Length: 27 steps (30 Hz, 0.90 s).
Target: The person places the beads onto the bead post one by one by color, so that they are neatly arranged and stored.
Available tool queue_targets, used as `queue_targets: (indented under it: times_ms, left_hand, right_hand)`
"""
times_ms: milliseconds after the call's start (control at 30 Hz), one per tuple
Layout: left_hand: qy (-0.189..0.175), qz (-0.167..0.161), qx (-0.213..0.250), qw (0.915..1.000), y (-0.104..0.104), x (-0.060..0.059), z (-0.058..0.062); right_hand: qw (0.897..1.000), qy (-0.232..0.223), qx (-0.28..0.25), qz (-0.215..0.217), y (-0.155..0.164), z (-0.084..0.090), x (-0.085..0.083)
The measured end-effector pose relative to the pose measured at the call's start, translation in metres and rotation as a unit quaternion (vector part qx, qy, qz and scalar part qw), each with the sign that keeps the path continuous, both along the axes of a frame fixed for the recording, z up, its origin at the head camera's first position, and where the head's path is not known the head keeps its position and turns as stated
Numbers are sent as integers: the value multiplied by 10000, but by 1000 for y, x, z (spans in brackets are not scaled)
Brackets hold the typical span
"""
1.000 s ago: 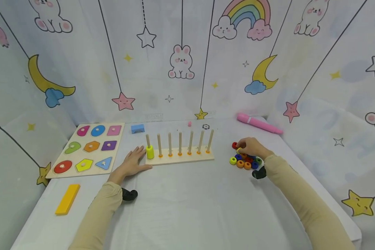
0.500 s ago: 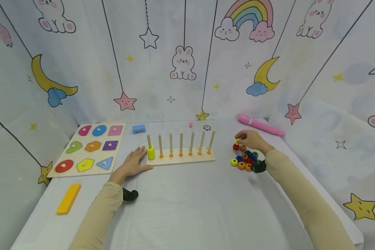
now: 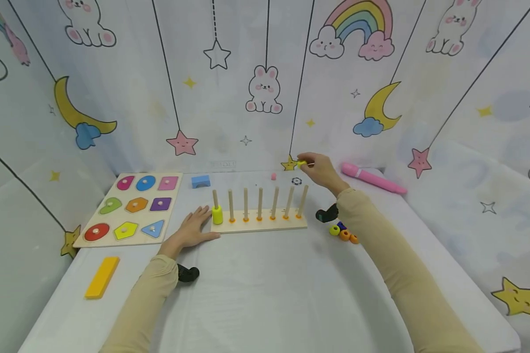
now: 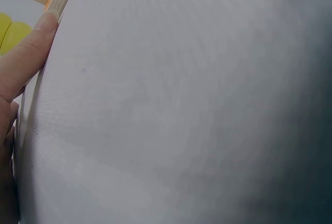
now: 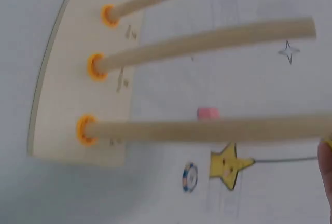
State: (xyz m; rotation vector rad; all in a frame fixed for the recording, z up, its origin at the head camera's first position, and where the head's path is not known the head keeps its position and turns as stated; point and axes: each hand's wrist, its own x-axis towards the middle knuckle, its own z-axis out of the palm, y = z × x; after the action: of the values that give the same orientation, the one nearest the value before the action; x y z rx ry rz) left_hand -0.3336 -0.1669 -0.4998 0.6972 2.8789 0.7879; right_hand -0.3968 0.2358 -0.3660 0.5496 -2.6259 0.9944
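My left hand (image 3: 192, 230) lies with fingers spread at the left end of a wooden peg stand (image 3: 265, 224). In the left wrist view its thumb (image 4: 32, 53) presses the base's edge. Yellow beads (image 3: 217, 215) are stacked on the leftmost peg; the other pegs carry none. My right hand (image 3: 323, 172) pinches a yellow bead (image 3: 301, 163) between thumb and fingers, raised above and behind the rightmost peg (image 3: 303, 201). In the right wrist view only a fingertip (image 5: 326, 164) and a sliver of yellow show, near that peg's top.
Loose beads (image 3: 345, 235) lie right of the stand, partly hidden by the right sleeve. A shape puzzle board (image 3: 134, 215), a yellow block (image 3: 102, 277) and a blue block (image 3: 200, 182) sit at left. A pink pen-shaped object (image 3: 373, 178) lies at back right.
My right hand has lifted the yellow bead from the bead pile and carried it left, over to the peg stand's right end. My left hand stays at the stand.
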Motion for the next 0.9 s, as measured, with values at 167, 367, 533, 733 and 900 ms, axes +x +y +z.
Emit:
queue_targets:
  times_ms: [167, 367, 533, 733, 900]
  left_hand:
    - [-32, 22, -37, 10000, 1, 0, -1]
    - [-98, 4, -78, 9999, 1, -2, -1]
    - [-153, 22, -107, 9998, 2, -4, -1]
    - [-214, 53, -56, 9997, 2, -4, 1]
    - [-299, 100, -66, 9995, 1, -2, 3]
  right_hand:
    - [9972, 278, -566, 400, -51, 5, 0]
    - [9909, 153, -787, 1077, -113, 10, 10]
    - [9859, 84, -388, 1623, -157, 9, 18]
    - [9779, -344, -125, 2060, -190, 5, 26]
    - [9737, -696, 28, 2168, -202, 0, 27]
